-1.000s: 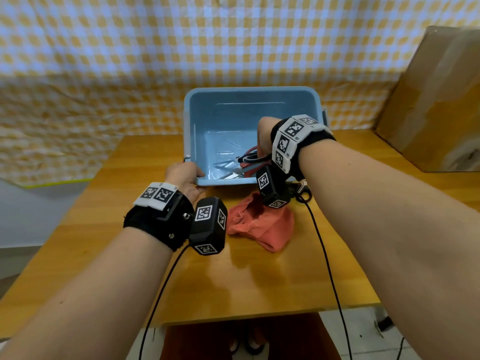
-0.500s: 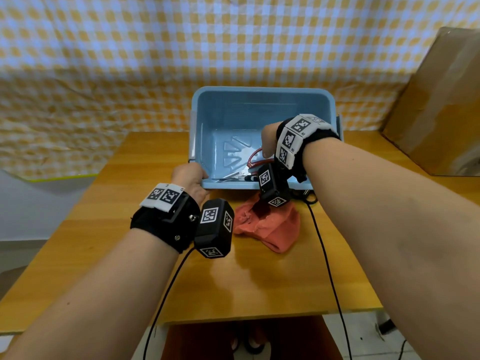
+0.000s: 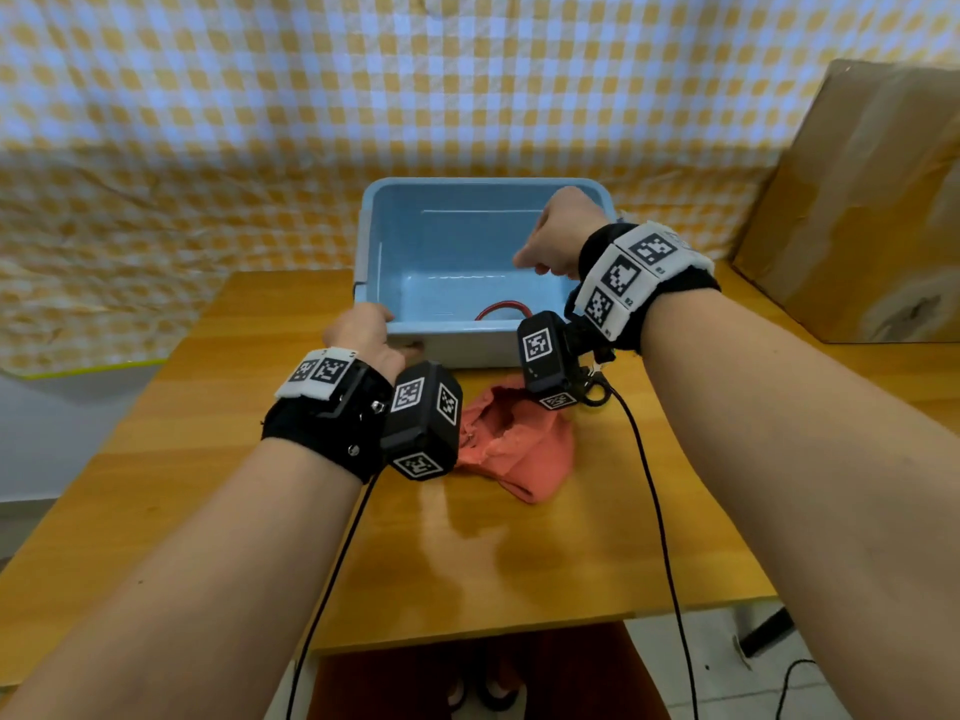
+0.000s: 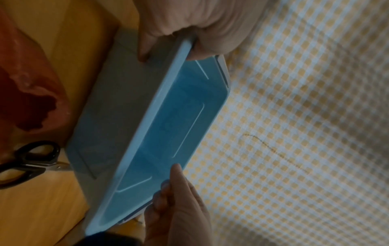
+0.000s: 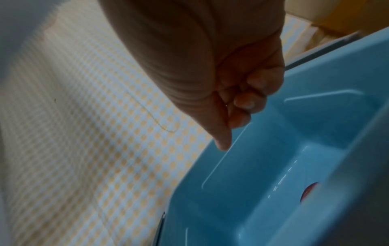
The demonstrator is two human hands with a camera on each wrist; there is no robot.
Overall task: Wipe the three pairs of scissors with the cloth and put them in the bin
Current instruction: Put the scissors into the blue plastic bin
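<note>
A blue bin stands at the back of the wooden table. My left hand grips its near-left corner, thumb on the outer wall and fingers over the rim. My right hand hovers above the bin's right side with its fingers curled and nothing in them, as the right wrist view confirms. A red scissor handle shows on the bin floor; the rest is hidden by the near wall. Black-handled scissors lie on the table in front of the bin, beside the crumpled orange cloth.
A large cardboard box leans at the back right. Yellow checked fabric hangs behind the table. Black cables run from both wrists over the table's near edge.
My right hand let go of the red-handled scissors inside the bin and rose up out of it, empty. My left hand kept its grip on the bin's corner.
</note>
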